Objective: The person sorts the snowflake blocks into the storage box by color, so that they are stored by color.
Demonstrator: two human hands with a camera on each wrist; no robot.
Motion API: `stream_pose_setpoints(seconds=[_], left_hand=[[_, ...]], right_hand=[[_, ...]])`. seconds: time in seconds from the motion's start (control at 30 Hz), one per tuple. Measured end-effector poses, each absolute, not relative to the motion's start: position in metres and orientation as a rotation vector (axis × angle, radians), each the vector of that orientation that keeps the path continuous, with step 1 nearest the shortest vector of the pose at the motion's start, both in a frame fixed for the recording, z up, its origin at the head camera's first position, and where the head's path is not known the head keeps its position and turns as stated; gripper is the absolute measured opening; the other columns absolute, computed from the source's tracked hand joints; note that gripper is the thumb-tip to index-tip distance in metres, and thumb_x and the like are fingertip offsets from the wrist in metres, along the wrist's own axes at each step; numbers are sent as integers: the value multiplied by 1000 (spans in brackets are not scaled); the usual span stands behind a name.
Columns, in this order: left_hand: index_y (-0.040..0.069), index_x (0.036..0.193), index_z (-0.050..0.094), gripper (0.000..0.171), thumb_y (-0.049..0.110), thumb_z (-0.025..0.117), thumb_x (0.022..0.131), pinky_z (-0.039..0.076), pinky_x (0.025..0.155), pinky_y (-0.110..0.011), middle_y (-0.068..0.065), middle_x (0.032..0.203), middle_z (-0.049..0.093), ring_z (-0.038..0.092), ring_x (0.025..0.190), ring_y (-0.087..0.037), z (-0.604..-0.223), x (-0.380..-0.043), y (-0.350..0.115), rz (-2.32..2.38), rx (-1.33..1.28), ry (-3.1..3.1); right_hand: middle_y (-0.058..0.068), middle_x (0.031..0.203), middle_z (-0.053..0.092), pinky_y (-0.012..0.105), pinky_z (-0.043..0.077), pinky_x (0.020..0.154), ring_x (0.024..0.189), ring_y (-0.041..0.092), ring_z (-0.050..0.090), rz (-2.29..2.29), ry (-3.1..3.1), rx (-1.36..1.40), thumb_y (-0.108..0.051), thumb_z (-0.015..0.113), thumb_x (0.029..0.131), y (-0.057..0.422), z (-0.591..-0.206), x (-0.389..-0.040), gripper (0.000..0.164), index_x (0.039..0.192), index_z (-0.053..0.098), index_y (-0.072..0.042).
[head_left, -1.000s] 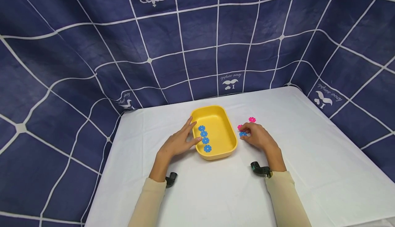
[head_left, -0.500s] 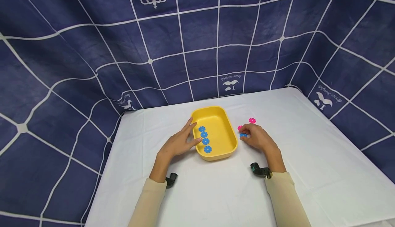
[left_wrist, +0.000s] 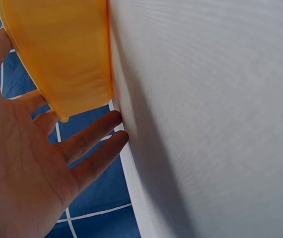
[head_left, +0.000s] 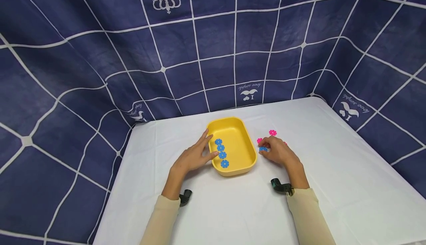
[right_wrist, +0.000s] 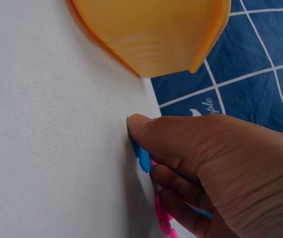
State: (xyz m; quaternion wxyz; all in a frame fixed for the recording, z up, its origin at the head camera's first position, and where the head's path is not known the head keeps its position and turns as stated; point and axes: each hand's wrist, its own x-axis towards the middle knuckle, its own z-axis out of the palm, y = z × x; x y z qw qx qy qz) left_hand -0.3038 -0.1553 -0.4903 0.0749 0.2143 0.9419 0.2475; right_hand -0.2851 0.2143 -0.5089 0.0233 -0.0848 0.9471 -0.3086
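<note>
My right hand bends over a blue flower-shaped plastic disc on the white tabletop, right of a yellow tray. In the right wrist view, the thumb and fingers pinch this blue disc at the table surface; the fingers partly hide it. Pink flower-shaped discs lie around that hand, one partly behind it. My left hand rests at the tray's left rim, its fingers loosely spread. Several blue flower-shaped discs form a line along the left side inside the tray.
A white cloth covers the table. Dark blue curtains with white lines hang behind it and at both sides. Black wrist cameras sit on both wrists.
The head view has tilted up slightly, so everything sits a little lower in it. Both hands keep nearly the same places. A pink disc edge now shows behind the right hand.
</note>
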Motion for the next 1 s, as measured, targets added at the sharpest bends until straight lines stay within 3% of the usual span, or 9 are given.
stream_pose_setpoints(seconds=[0.47,1.0], left_hand=[[34,172,27,90,79,53,98,49,113,-60,22,179,0,52,149,-29,-490,-303,-155,733,631,2825],[35,172,27,88,76,55,99,48,113,-60,21,179,1,51,150,-29,-491,-303,-156,727,635,2834]], right_hand=[[4,101,70,47,56,93,96,25,61,-948,2930,-295,-16,84,95,215,-512,-287,20,113,78,-9],[2,101,74,49,59,95,96,23,67,-950,3005,-334,-14,84,93,214,-509,-284,22,113,77,-10]])
